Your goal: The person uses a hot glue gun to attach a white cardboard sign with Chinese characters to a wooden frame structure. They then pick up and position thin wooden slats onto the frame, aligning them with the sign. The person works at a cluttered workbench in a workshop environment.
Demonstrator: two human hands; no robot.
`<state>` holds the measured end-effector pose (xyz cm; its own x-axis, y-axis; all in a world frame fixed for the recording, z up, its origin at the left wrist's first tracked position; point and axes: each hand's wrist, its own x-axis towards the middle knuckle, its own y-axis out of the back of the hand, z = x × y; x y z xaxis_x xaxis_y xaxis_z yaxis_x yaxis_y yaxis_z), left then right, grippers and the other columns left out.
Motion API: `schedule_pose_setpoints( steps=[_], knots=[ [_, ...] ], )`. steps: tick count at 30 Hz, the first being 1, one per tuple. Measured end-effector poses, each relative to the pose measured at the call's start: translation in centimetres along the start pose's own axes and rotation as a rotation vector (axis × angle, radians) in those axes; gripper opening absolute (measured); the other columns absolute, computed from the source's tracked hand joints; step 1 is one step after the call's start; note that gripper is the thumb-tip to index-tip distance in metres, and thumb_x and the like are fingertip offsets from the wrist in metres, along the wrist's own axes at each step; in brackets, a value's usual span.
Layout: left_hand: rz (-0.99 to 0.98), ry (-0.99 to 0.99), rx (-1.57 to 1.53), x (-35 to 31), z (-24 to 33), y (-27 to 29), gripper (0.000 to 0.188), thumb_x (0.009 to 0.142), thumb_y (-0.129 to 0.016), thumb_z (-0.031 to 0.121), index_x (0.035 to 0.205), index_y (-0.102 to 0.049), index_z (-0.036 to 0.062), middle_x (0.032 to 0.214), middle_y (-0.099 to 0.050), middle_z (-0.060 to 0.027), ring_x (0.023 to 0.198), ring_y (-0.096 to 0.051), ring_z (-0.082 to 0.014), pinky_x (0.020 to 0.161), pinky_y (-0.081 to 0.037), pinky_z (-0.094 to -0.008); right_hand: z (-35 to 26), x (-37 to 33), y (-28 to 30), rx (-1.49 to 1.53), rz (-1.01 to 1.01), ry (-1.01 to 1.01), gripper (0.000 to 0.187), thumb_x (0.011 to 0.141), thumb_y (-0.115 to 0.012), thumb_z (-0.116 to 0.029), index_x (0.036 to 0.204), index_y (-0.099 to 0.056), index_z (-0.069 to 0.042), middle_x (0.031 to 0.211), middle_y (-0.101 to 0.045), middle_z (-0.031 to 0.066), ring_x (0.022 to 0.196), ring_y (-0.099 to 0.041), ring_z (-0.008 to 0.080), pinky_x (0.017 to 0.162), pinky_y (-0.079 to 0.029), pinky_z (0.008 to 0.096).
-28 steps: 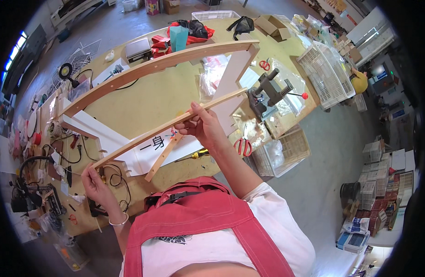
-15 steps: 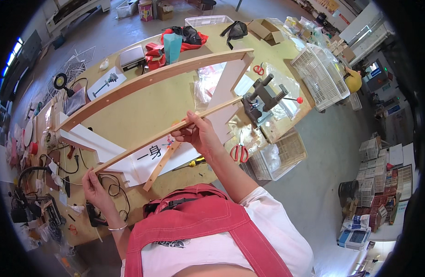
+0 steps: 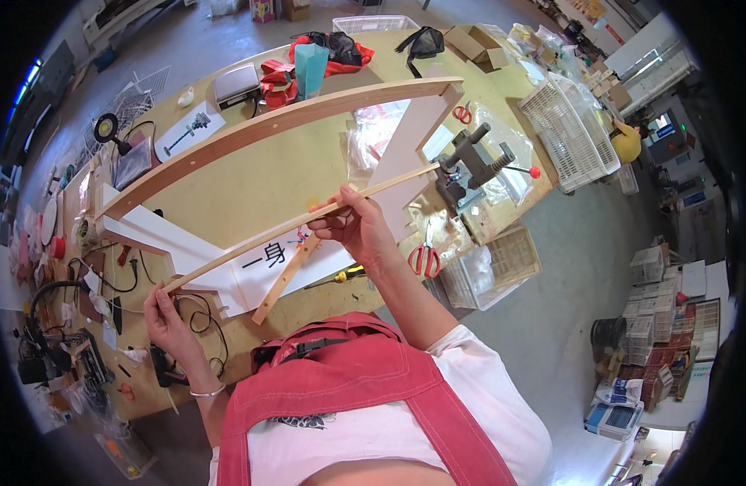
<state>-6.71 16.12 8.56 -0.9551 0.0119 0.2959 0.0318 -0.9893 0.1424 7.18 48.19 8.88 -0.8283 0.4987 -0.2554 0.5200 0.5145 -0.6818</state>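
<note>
A long, thin wooden strip (image 3: 247, 243) runs slantwise above the table, held in both my hands. My left hand (image 3: 170, 324) pinches its near left end. Closed around it past its middle is my right hand (image 3: 355, 228), with the thumb on top. The strip's far right end meets a dark metal hand press (image 3: 468, 166) with a red-knobbed lever; whether it sits inside is too small to tell. Behind the strip stands a frame with a curved wooden rail (image 3: 267, 130) and white side boards (image 3: 409, 134). Below my right hand lies a short wooden bar (image 3: 284, 283) on a white printed sheet (image 3: 328, 263).
Red-handled scissors (image 3: 424, 259) and a yellow-handled screwdriver (image 3: 340, 278) lie near the table's front edge. White plastic crates (image 3: 563, 134) stand on the right. Cables (image 3: 203, 316) and tools crowd the left side. A teal pouch (image 3: 310, 71) and red cloth are at the back.
The strip appears turned about its length, now showing a narrower face. Both hands stay on it in nearly the same places. The whole view has shifted slightly.
</note>
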Motion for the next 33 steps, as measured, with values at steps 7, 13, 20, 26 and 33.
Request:
schedule_pose_setpoints(
  steps=[7,13,20,26,33],
  knots=[
    [-0.007,0.013,0.004,-0.2,0.0,-0.2,0.027,0.106,-0.053,0.019,0.116,-0.064,-0.0032,0.109,-0.066,-0.0085,0.098,-0.062,-0.0134,0.09,-0.052,-0.0276,-0.2,-0.1,-0.1,0.019,0.016,-0.016,0.032,0.099,-0.059,-0.037,0.093,-0.057,-0.005,0.097,-0.071,0.024,0.08,-0.074,0.0325,0.068,-0.063,0.0395],
    [-0.042,0.037,-0.034,-0.2,0.4,0.0,0.027,0.107,-0.052,0.021,0.117,-0.063,-0.0022,0.111,-0.065,-0.0076,0.1,-0.061,-0.0128,0.09,-0.05,-0.0276,-1.5,-2.2,0.8,-0.159,0.123,-0.101,0.034,0.1,-0.059,-0.041,0.091,-0.059,-0.009,0.088,-0.069,0.0132,0.065,-0.066,0.0186,0.058,-0.056,0.0314],
    [-0.061,0.052,0.015,0.0,0.0,0.4,0.027,0.107,-0.051,0.023,0.117,-0.063,0.0003,0.112,-0.065,-0.0061,0.1,-0.06,-0.0133,0.091,-0.048,-0.028,-7.6,-1.0,8.6,-0.63,0.699,0.892,0.025,0.102,-0.061,-0.031,0.098,-0.065,-0.006,0.08,-0.06,-0.0035,0.068,-0.05,0.0028,0.059,-0.038,0.0189],
    [-0.019,0.11,0.029,-0.1,0.5,-0.1,0.026,0.106,-0.052,0.022,0.116,-0.065,0.0004,0.11,-0.067,-0.0049,0.101,-0.059,-0.0117,0.09,-0.047,-0.0264,-9.9,0.5,10.0,-0.688,0.532,0.58,0.03,0.105,-0.057,-0.025,0.106,-0.069,0.002,0.089,-0.066,0.0013,0.083,-0.056,0.0065,0.075,-0.046,0.0239],
    [-0.026,0.088,0.098,0.1,0.4,-0.4,0.027,0.107,-0.05,0.022,0.116,-0.065,0.0011,0.111,-0.067,-0.0063,0.101,-0.061,-0.014,0.093,-0.048,-0.0297,-10.0,1.1,10.1,-0.78,0.57,0.591,0.026,0.102,-0.062,-0.025,0.097,-0.071,-0.001,0.09,-0.07,0.0021,0.077,-0.062,0.0062,0.07,-0.05,0.0223]
  ],
)
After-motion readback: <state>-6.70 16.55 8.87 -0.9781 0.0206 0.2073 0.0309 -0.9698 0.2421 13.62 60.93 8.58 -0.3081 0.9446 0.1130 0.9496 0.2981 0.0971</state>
